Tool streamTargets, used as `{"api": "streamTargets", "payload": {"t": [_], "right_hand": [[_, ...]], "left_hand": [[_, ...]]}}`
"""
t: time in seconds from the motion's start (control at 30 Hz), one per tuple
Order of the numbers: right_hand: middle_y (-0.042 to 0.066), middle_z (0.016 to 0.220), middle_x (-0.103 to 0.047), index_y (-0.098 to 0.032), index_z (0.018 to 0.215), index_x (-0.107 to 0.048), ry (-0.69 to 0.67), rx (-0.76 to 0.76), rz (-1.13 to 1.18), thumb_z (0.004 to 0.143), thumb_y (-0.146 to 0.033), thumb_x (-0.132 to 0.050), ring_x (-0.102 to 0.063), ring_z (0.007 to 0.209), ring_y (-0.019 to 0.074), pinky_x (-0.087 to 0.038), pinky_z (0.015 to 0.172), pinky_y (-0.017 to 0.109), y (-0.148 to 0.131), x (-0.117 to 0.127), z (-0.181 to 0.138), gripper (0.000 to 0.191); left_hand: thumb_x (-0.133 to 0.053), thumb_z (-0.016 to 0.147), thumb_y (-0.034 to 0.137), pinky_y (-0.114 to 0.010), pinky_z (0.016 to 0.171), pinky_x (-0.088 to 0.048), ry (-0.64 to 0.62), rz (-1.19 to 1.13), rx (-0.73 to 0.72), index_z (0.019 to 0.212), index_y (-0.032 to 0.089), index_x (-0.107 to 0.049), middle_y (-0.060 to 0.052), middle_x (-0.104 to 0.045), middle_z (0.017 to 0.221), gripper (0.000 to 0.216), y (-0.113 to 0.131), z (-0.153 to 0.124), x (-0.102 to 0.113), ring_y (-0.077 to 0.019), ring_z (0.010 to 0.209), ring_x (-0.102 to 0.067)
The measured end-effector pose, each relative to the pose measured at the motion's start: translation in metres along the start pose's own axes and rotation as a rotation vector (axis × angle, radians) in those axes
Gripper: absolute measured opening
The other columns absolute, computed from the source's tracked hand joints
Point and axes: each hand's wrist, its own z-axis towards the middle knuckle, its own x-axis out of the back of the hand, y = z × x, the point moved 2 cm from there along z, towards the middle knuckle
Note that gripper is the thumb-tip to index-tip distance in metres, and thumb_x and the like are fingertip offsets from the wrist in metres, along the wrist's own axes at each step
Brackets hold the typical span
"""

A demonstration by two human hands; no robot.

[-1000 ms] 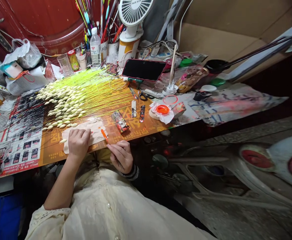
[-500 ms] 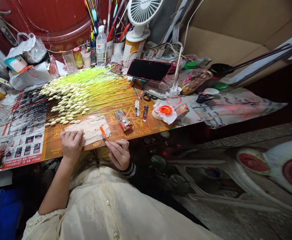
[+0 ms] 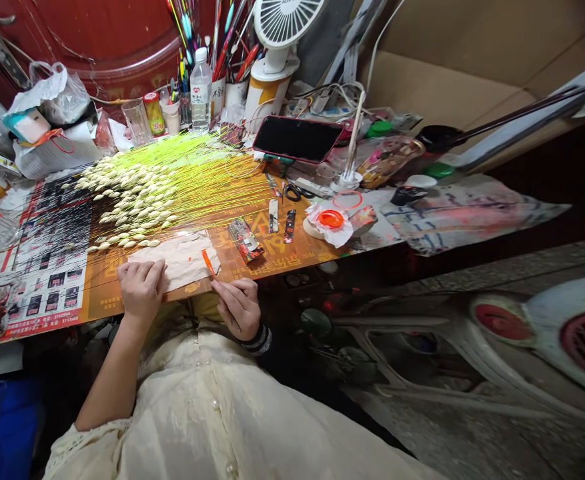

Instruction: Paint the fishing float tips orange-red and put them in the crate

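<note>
Pinched in my right hand, at the table's front edge, is a slim orange-ended tool; whether it is a brush or a small blade I cannot tell. Its orange end points away from me, over a pale crumpled cloth or paper with small orange marks. My left hand has its fingers curled down at the left edge of that sheet; what is beneath its fingertips is hidden. Behind the sheet lie many thin-stemmed floats with cream bodies, their yellow-green ends fanned to the right.
A small printed box and two short strips lie right of the sheet. Farther right sits a dish of orange paint. A phone, scissors, a water bottle and a fan stand or lie behind.
The orange end of the tool has turned slightly and looks narrower. Both hands keep nearly the same place; the whole view has shifted a little.
</note>
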Motion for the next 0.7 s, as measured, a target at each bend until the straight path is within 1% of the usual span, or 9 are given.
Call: {"api": "streamTargets", "payload": {"t": [0.2, 0.33, 0.47, 0.7], "right_hand": [[0.006, 0.108, -0.069, -0.024, 0.141, -0.049, 0.013, 0.025, 0.035, 0.088, -0.012, -0.056, -0.053, 0.094, 0.0201, -0.046, 0.089, 0.042, -0.002, 0.0, 0.0, 0.054], [0.007, 0.109, -0.069, -0.023, 0.142, -0.048, -0.019, 0.064, 0.064, 0.088, -0.013, -0.055, -0.053, 0.096, 0.0206, -0.046, 0.091, 0.044, -0.01, -0.004, 0.0, 0.056], [0.005, 0.11, -0.07, -0.025, 0.144, -0.046, -0.054, 0.062, 0.034, 0.089, -0.014, -0.053, -0.054, 0.098, 0.0199, -0.044, 0.093, 0.042, -0.015, -0.009, 0.0, 0.056], [0.005, 0.113, -0.07, -0.025, 0.144, -0.046, -0.068, 0.05, -0.015, 0.088, -0.011, -0.056, -0.053, 0.096, 0.02, -0.043, 0.091, 0.042, -0.017, -0.011, 0.002, 0.059]], "left_hand": [[-0.057, 0.092, 0.026, -0.04, 0.08, -0.034, -0.014, 0.014, 0.006, 0.108, 0.024, -0.066, -0.004, -0.073, 0.089, 0.018, 0.002, 0.0, 0.001, -0.0192, 0.079, -0.059], [-0.056, 0.093, 0.026, -0.041, 0.081, -0.034, -0.025, 0.016, 0.02, 0.108, 0.024, -0.066, -0.004, -0.073, 0.089, 0.018, 0.003, 0.0, 0.002, -0.0197, 0.079, -0.06], [-0.057, 0.093, 0.026, -0.041, 0.083, -0.035, -0.023, 0.016, 0.023, 0.108, 0.024, -0.066, -0.004, -0.073, 0.088, 0.018, 0.004, -0.001, 0.002, -0.0197, 0.08, -0.06], [-0.057, 0.093, 0.026, -0.041, 0.083, -0.035, -0.025, 0.018, 0.025, 0.107, 0.023, -0.067, -0.004, -0.073, 0.087, 0.017, 0.005, -0.001, 0.002, -0.0194, 0.08, -0.06]]}}
